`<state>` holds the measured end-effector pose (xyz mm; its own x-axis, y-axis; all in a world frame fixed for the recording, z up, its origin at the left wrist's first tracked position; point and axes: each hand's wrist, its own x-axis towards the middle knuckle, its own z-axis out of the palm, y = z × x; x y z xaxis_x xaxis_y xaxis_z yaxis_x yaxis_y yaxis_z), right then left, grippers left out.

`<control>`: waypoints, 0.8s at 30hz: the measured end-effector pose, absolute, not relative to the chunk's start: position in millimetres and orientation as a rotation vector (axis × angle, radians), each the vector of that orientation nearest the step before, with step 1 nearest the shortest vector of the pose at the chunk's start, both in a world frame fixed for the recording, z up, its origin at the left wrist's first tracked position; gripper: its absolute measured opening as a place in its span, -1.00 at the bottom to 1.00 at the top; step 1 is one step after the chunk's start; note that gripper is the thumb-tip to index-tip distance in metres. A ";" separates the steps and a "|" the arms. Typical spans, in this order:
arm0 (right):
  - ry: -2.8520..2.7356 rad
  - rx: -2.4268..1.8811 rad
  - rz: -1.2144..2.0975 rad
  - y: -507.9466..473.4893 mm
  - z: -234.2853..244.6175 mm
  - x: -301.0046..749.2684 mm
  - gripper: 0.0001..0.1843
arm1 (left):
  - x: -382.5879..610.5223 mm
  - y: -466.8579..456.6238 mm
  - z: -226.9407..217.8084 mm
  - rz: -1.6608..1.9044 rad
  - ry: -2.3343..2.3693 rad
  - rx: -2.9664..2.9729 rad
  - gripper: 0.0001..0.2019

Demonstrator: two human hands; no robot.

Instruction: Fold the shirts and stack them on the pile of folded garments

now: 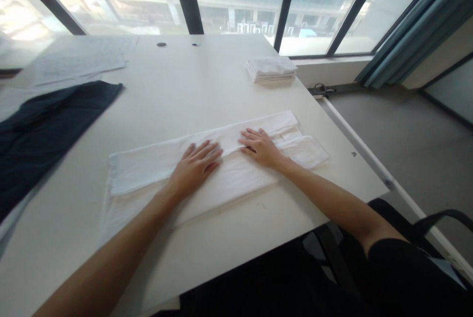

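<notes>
A white cloth (236, 174) lies in front of me, its two long sides folded inward so that the edges run near each other along the middle. My left hand (199, 159) rests flat on the cloth, left of its centre, with the fingers spread. Also flat, my right hand (259, 147) presses on the fold right of the centre, fingers apart. Neither hand grips anything. My left forearm covers part of the cloth's near left end.
A stack of folded white cloths (271, 69) sits at the table's far right edge. Dark navy cloth (51, 120) lies on the left, with white sheets (81, 60) behind it. The white table (177, 95) reaches the windows. A black chair (443, 218) stands at right.
</notes>
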<state>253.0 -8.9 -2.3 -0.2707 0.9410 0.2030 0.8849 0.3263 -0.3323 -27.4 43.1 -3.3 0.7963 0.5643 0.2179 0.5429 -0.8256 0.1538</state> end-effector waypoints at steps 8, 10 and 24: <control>-2.129 -1.428 -0.011 -5.6 6.0 252.0 -0.74 | -26.3 43.0 -3.5 0.435 0.912 2.828 -0.51; -2.188 -1.430 0.028 -9.6 7.8 252.8 -0.74 | -25.8 42.7 -3.0 0.425 0.920 2.814 -0.49; -2.177 -1.403 0.245 -14.1 2.2 259.3 -0.86 | -21.0 38.7 8.8 0.227 0.964 2.875 -0.53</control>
<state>259.3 -14.1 2.2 -0.3175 0.8867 0.3360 0.7899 0.4434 -0.4237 -21.0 38.7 8.8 0.7884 0.6055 0.1089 0.5905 -0.7944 0.1419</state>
